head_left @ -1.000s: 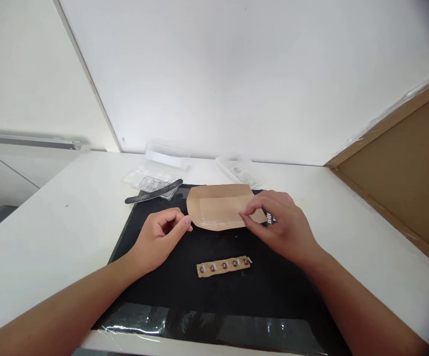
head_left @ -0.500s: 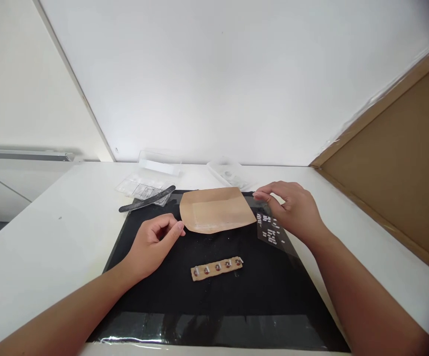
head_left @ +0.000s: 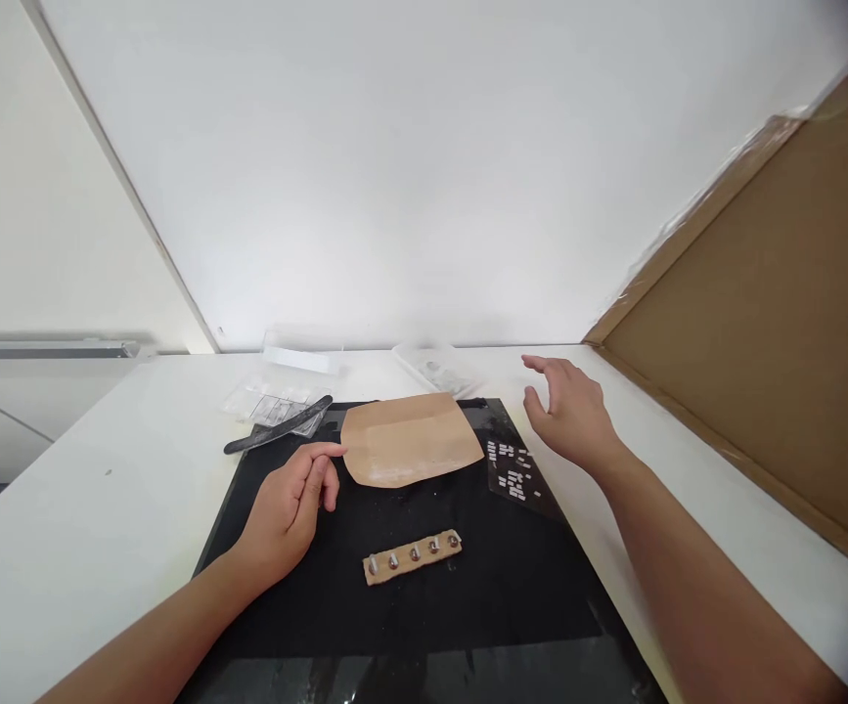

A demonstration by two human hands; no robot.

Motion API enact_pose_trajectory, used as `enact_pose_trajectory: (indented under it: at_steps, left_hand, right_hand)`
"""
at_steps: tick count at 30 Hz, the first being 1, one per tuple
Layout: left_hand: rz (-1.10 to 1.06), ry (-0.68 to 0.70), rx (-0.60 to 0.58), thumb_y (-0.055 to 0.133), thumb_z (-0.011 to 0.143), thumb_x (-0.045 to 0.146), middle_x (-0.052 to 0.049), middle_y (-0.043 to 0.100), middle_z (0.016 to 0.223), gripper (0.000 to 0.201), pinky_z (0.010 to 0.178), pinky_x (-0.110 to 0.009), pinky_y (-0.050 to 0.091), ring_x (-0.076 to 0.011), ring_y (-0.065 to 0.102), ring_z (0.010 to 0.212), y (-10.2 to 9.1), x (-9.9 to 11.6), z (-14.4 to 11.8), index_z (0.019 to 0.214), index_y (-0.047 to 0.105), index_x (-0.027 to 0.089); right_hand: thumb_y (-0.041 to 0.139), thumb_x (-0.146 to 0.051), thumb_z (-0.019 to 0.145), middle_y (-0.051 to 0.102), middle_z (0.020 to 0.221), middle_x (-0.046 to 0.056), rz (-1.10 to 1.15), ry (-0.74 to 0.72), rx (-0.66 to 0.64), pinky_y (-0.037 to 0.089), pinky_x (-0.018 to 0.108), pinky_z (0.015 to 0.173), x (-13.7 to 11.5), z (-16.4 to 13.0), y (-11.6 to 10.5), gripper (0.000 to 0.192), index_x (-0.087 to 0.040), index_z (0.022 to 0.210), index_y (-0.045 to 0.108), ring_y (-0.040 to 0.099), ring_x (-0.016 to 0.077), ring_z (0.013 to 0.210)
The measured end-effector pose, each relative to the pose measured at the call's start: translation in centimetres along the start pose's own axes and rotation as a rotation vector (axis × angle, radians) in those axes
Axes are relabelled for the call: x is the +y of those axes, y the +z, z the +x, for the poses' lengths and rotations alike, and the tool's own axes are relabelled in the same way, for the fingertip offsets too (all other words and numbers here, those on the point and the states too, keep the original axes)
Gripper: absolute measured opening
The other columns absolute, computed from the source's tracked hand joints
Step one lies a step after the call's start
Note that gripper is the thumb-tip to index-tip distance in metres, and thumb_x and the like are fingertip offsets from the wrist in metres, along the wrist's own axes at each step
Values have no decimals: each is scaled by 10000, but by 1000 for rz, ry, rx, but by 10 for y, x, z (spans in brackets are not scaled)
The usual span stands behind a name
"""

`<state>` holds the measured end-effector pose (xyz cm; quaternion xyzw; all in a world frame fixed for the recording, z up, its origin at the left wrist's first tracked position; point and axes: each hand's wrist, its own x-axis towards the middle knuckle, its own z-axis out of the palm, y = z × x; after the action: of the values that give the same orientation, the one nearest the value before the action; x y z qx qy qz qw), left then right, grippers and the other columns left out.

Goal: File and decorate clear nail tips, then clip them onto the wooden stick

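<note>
While nothing is gripped by either hand, the bench reads from left to right as follows. At the left of the middle band, a dark nail file [head_left: 278, 425] lies slanted across the far left corner of the black mat [head_left: 526, 596], with clear plastic nail trays [head_left: 269, 399] just behind it on the white table [head_left: 86, 489]. Lower and nearer, the left hand [head_left: 288, 508] rests on the mat, fingers loosely curled and holding nothing, its forefinger tip touching or just beside the left edge of the tan paper sheet [head_left: 409, 440]. Below centre sits a small cardboard strip [head_left: 413, 557] carrying five small studs, well apart from both hands. Right of the tan sheet, a clear sheet of small white adhesive tabs [head_left: 513, 471] lies flat on the mat. Above it, at centre right, the right hand [head_left: 570, 411] hovers open with fingers spread, empty. A corkboard [head_left: 782, 342] leans at the far right. Judging by the layout, the studs are mounted, while the tabs look largely unused.
</note>
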<state>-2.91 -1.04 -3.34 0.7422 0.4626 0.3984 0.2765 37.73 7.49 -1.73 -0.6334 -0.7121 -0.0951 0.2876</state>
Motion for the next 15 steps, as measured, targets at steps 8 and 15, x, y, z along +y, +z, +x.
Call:
enact_pose_trajectory:
  at_steps: [8, 15]
  left_hand:
    - [-216, 130, 188, 387, 1078, 197, -83, 577, 1110, 343, 646, -285, 518, -168, 620, 867, -6, -13, 7, 1378, 543, 254]
    - [-131, 230, 258, 461, 968, 54, -45, 497, 1024, 261, 663, -291, 532, -146, 594, 795, -16, -13, 12, 1123, 587, 222]
  right_hand:
    - [440, -400, 966, 587, 1397, 179, -234, 206, -40, 272, 595, 1175, 55, -5, 29, 465, -173, 1347, 581, 393, 373, 1451]
    - [364, -397, 993, 555, 1492, 122, -237, 316, -164, 135, 621, 1258, 67, -6, 39, 488, -199, 1390, 566, 267, 319, 1550]
